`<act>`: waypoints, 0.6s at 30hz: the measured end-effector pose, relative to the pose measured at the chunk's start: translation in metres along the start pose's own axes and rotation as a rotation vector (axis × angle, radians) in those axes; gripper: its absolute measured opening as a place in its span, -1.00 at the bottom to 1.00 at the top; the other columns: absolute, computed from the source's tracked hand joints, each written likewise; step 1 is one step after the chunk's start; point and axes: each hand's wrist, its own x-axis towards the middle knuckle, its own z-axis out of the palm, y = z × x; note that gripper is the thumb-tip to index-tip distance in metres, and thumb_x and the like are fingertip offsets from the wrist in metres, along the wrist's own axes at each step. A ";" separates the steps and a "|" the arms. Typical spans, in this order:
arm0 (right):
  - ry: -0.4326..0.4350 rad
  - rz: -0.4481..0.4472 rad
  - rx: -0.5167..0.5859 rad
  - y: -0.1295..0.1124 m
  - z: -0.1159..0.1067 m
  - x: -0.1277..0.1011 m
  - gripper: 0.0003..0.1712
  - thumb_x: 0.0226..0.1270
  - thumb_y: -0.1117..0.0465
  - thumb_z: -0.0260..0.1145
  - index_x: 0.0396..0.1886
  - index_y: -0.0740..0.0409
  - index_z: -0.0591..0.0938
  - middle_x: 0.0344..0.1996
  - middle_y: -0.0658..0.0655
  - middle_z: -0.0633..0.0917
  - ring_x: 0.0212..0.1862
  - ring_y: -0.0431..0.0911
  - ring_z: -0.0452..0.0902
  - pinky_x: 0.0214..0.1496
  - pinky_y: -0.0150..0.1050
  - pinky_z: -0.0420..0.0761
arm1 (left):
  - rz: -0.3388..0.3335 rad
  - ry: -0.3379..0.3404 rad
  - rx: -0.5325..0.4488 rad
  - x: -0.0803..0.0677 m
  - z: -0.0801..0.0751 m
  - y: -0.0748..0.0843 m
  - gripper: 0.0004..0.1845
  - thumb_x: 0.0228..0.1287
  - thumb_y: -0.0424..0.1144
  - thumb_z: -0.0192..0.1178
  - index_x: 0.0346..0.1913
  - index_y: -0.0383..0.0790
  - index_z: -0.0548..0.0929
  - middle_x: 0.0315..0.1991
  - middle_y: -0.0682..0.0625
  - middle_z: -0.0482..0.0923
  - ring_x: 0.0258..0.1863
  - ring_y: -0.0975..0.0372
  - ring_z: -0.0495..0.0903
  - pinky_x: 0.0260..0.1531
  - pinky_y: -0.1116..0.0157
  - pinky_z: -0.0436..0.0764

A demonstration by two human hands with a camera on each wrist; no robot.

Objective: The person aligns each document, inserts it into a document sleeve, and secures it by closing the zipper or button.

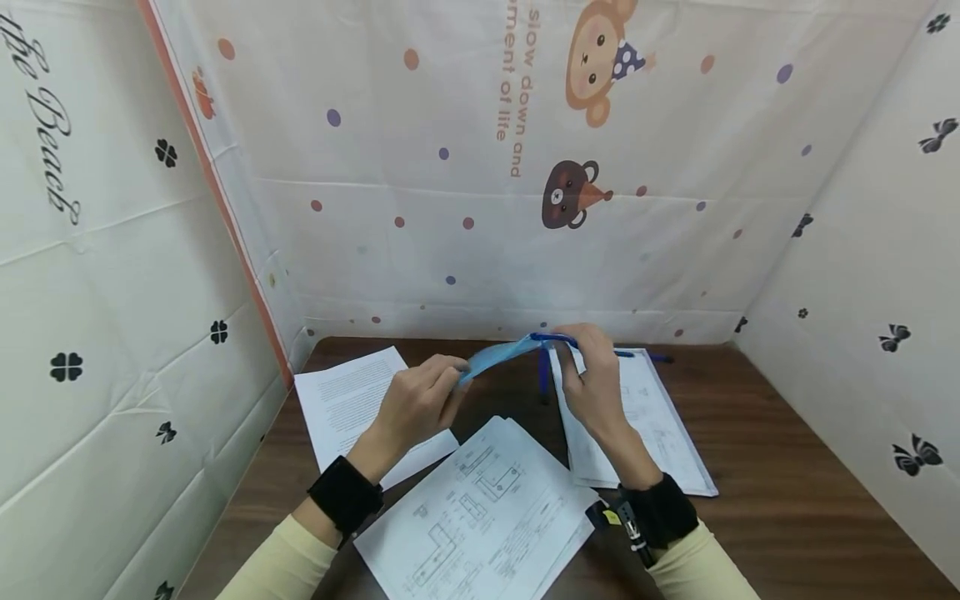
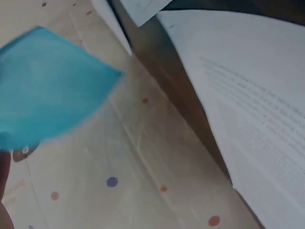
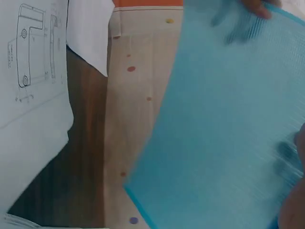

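Left grip [image 1: 422, 398], right grip [image 1: 596, 385] hold blue folder [image 1: 498, 357] aloft.

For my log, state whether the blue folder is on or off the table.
Off the table: in the head view, the left hand and right hand hold the blue folder up between them.

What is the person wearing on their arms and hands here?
The left hand and right hand wear no gloves. The left sleeve and right sleeve are pale yellow. The left wristband and right wristband are black; a dark fitting with a yellow patch sits at the right one.
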 end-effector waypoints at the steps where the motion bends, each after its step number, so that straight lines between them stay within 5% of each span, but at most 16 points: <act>1: 0.013 -0.024 -0.027 -0.002 -0.001 0.001 -0.81 0.52 0.47 0.28 0.01 0.28 0.72 -0.13 0.22 0.73 -0.03 0.17 0.60 0.11 0.12 0.45 | -0.015 -0.004 -0.011 -0.001 0.003 0.001 -0.85 0.58 -0.23 0.15 -0.10 -0.27 0.57 -0.11 -0.11 0.72 -0.29 0.14 0.76 -0.45 0.32 0.72; 6: -0.010 -0.112 -0.176 -0.007 -0.012 0.007 -0.85 0.49 0.42 0.26 -0.07 0.29 0.72 -0.19 0.24 0.69 -0.10 0.21 0.56 0.01 0.18 0.38 | -0.120 0.055 -0.114 0.003 0.015 0.008 -0.59 0.59 -0.11 0.19 0.28 -0.29 0.48 0.00 -0.15 0.74 -0.18 0.07 0.81 -0.32 0.24 0.77; 11: -0.043 -0.208 -0.290 -0.012 -0.020 0.011 -0.78 0.45 0.27 0.18 -0.22 0.28 0.72 -0.32 0.23 0.68 -0.17 0.23 0.54 0.08 0.27 0.39 | -0.261 0.102 -0.257 0.021 0.012 0.017 -0.40 0.54 -0.15 0.26 0.48 -0.25 0.31 0.13 -0.14 0.73 -0.19 0.06 0.82 -0.27 0.21 0.78; 16: -0.044 -0.282 -0.362 -0.019 -0.024 0.012 -0.76 0.39 0.22 0.15 -0.38 0.22 0.69 -0.45 0.19 0.67 -0.29 0.18 0.49 0.03 0.27 0.40 | -0.411 0.004 -0.499 0.044 -0.003 0.026 -0.42 0.45 -0.29 0.37 0.45 -0.15 0.44 -0.07 0.03 0.77 -0.21 0.22 0.76 -0.13 0.25 0.74; 18: -0.050 -0.283 -0.378 -0.021 -0.026 0.011 -0.75 0.39 0.21 0.15 -0.41 0.20 0.67 -0.47 0.18 0.67 -0.32 0.16 0.47 0.01 0.26 0.41 | -0.460 -0.060 -0.571 0.051 -0.008 0.029 -0.57 0.48 -0.28 0.36 0.34 -0.13 0.60 -0.19 0.07 0.76 -0.36 0.28 0.67 -0.31 0.31 0.67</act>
